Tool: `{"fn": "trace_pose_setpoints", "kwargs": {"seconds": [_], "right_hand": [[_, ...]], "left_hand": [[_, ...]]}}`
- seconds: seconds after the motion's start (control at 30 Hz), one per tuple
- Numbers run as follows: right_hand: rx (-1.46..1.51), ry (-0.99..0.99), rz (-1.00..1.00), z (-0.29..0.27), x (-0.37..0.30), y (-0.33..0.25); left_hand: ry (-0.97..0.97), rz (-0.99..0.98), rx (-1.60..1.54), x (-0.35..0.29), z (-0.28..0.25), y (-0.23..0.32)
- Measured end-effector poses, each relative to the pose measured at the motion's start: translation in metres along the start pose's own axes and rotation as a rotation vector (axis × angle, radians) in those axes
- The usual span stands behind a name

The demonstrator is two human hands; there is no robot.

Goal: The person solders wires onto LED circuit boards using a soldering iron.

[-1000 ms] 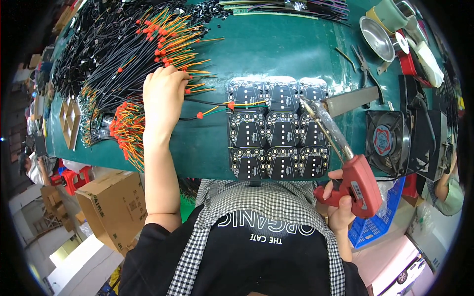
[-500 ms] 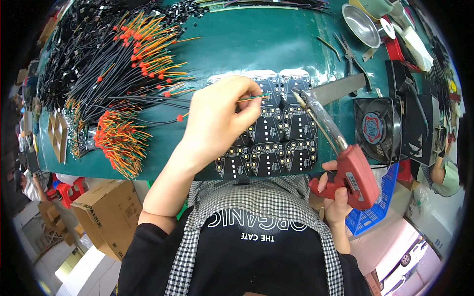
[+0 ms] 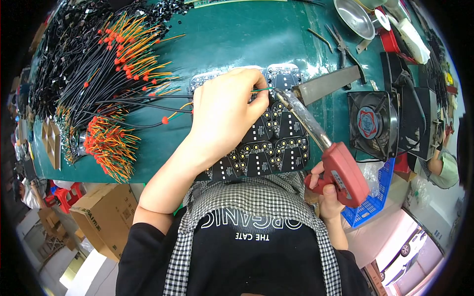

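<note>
My left hand (image 3: 224, 111) pinches a thin green-ended wire (image 3: 260, 90) between thumb and forefinger, above a panel of black circuit boards (image 3: 259, 160). The hand covers the panel's left part. A red soldering gun (image 3: 348, 175) is gripped in my right hand (image 3: 328, 200), its long metal barrel slanting up and left over the boards. Its tip lies close by the wire's end; whether they touch, I cannot tell. Black cables with red beads and orange and green ends (image 3: 118, 54) spread in a large bundle left of my left hand.
A flat grey metal bar (image 3: 328, 85) lies right of the boards, beside pliers (image 3: 340, 47). A fan (image 3: 371, 126) stands at the table's right, near a metal bowl (image 3: 354, 18). A blue crate (image 3: 365, 209) sits below the table edge; a cardboard box (image 3: 104, 217) is at lower left.
The soldering gun's tip and the wire's end have come closer together. My left hand has shifted rightward over the boards, still holding the wire. The whole view has shifted slightly.
</note>
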State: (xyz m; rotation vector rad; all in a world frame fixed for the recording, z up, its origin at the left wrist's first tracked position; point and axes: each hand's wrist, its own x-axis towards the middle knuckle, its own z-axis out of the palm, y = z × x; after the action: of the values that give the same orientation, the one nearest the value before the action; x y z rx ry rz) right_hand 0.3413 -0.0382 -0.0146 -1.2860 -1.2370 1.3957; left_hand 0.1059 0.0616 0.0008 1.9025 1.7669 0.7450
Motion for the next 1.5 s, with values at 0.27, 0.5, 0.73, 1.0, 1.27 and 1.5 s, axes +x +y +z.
{"fn": "trace_pose_setpoints", "kwargs": {"seconds": [0.27, 0.5, 0.73, 1.0, 1.27, 1.5], "right_hand": [[-0.036, -0.004, 0.018, -0.001, -0.001, 0.000], [0.165, 0.020, -0.014, -0.006, -0.001, 0.012], [0.095, -0.041, 0.037, -0.007, -0.001, 0.009], [0.079, -0.018, 0.004, -0.006, -0.005, 0.003], [0.106, 0.005, 0.003, -0.006, -0.004, 0.004], [0.012, -0.039, 0.011, -0.009, -0.003, 0.002]], "left_hand": [[-0.045, -0.034, 0.026, 0.000, -0.001, 0.002], [-0.060, -0.028, 0.038, 0.002, 0.000, 0.002], [-0.101, -0.049, 0.042, 0.006, -0.003, 0.004], [-0.009, 0.053, -0.010, 0.003, 0.001, -0.001], [-0.054, 0.138, -0.135, -0.004, -0.004, -0.004], [-0.015, 0.145, 0.050, -0.005, 0.002, 0.002]]}}
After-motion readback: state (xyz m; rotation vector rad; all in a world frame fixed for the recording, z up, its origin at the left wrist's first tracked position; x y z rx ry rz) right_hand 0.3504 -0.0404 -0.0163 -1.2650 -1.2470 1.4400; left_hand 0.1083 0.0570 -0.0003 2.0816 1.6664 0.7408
